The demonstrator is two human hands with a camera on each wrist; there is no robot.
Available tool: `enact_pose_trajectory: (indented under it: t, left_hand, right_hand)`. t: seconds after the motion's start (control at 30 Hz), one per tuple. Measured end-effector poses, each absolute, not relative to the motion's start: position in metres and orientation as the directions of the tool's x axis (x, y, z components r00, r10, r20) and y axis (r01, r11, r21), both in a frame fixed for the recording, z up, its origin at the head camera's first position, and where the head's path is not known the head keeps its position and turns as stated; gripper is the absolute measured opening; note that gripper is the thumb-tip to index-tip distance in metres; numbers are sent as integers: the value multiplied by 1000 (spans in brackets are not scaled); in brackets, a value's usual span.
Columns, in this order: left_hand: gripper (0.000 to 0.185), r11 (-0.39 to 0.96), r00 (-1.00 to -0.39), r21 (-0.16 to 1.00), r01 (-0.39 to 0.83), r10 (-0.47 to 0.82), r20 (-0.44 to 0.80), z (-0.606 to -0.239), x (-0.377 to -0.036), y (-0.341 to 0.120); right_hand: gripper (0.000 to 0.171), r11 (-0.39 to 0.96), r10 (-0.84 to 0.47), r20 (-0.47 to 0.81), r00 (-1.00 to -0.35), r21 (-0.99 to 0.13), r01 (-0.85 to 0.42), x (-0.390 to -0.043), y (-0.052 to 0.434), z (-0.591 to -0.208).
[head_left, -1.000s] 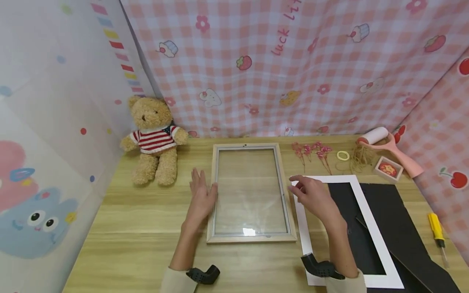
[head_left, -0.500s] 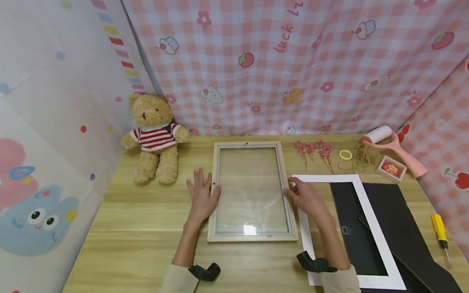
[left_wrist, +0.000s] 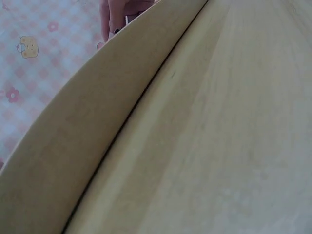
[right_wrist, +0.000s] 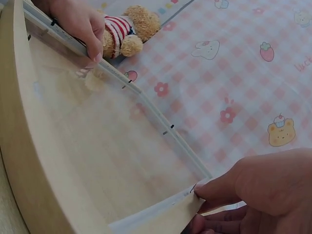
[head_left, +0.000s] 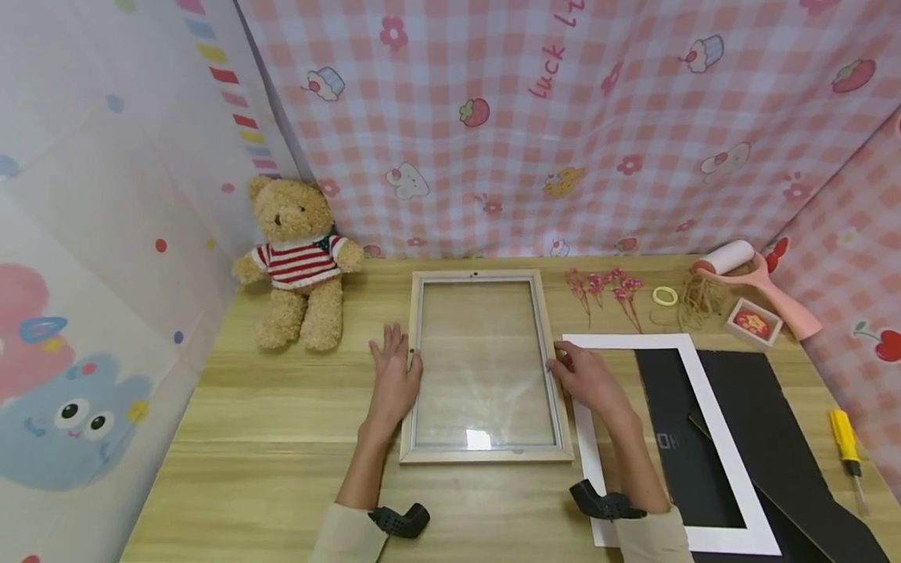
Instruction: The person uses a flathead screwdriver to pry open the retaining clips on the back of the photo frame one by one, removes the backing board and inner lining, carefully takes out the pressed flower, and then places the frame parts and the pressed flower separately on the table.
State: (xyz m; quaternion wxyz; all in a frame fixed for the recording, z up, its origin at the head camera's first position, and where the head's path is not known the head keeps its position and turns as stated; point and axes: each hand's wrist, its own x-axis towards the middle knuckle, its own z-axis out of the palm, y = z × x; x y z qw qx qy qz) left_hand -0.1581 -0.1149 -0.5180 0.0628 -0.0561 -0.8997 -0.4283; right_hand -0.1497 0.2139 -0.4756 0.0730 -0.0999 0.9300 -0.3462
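Observation:
A wooden picture frame [head_left: 486, 455] with a clear pane lies in the middle of the table, small dark tabs along its inner edge. My left hand [head_left: 396, 381] lies at its left bar, fingers straight along the outer side and thumb on the bar. At the opposite bar, my right hand [head_left: 593, 385] pinches the wood: thumb at the inner edge, fingers curled on the outside, as the right wrist view shows. Only the frame's near side [left_wrist: 87, 112] and some right-hand fingers [left_wrist: 117, 14] appear in the left wrist view.
A white mat [head_left: 712, 434] and black board [head_left: 746, 399] lie right of the frame. Pink dried flowers [head_left: 622, 291], a yellow ring [head_left: 665, 295], twine [head_left: 697, 301], a small box [head_left: 753, 322], a pink-handled roller [head_left: 788, 301] and a yellow screwdriver [head_left: 845, 442] surround them. A teddy bear [head_left: 299, 262] sits back left.
My right hand has come down and left onto the frame's right bar, which it now pinches. The left hand's spread fingers have drawn a little closer together. The frame stays in place.

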Motion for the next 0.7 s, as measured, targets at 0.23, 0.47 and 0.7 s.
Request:
enact_pose_trajectory:
  t: [0.23,0.47,0.7]
  left_hand:
    - [49,580,-987,802,143,23,159,-515,-156,-114]
    - [45,422,-993,903,85,-36,110,-510,-158,-114]
    - [57,-75,-977,978,-194,-77,-199,-509,-161,-118]
  right_hand:
    - [41,733,-253,-97,-963,-668,-125,-150,216,-478]
    - [43,712,-265,-87,-960,-689,-134,-152,215,-476]
    - [42,697,-260,-101,-960,-708,-114,-151,213,-477]
